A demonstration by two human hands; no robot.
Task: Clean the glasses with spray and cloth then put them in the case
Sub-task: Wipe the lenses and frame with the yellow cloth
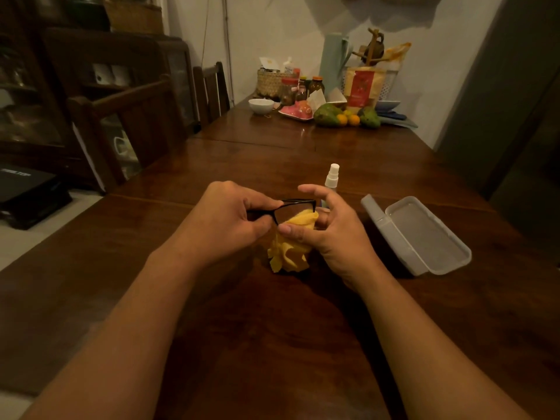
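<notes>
1. At the bottom of the frame, two bare forearms reach up from the lower corners over the dark wooden tabletop (266,344) and meet near the centre.
2. Just left of centre, the left hand (230,222) has its fingers curled and clamped on the black frame of the glasses (298,204). It holds them lifted off the tabletop, probably to steady them while the lens is rubbed.
3. Just right of centre, the right hand (330,237) pinches a yellow cloth (289,253) over one lens. The thumb presses on the near face, other fingers sit behind, and the forefinger is lifted free. The loose end of the cloth hangs down towards the tabletop. Pinching from both sides would wipe both faces at once, so I judge the wiping step is under way.
4. Just beyond the right hand, a small spray bottle (332,174) stands upright and untouched, within easy reach if more spray is needed.
5. Right of centre, a pale plastic case (424,234) lies on the tabletop, apparently open and empty. It looks set out to take the glasses, which are not yet in it.
6. At the far end, upper centre, stand a white bowl (261,105), jars, a woven basket and some fruit (327,115). Wooden chairs (209,92) line the upper left. None of these looks to be part of the job.
</notes>
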